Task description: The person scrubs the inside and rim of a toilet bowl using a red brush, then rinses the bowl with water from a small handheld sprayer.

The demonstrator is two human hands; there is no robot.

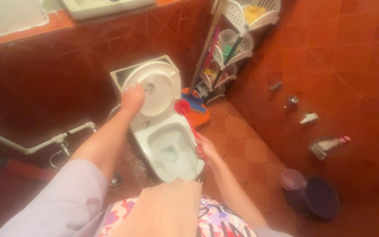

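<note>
A white toilet bowl (pixel 154 142) stands below me with its round white lid (pixel 161 87) raised against the cistern. My left hand (pixel 132 98) reaches forward and presses on the left part of the raised lid; whether it grips the rim I cannot tell. My right hand (pixel 205 148) is closed around the red handle of a toilet brush, whose red bristle head (pixel 182 106) points up at the bowl's far right rim, beside the lid.
A white tiered rack (pixel 233 44) with bottles and brushes fills the far corner, a broom (pixel 196 105) leaning on it. White pipes (pixel 60 139) run along the left wall. A purple bucket (pixel 316 197) with a pink scoop sits at right. Orange tiles cover floor and walls.
</note>
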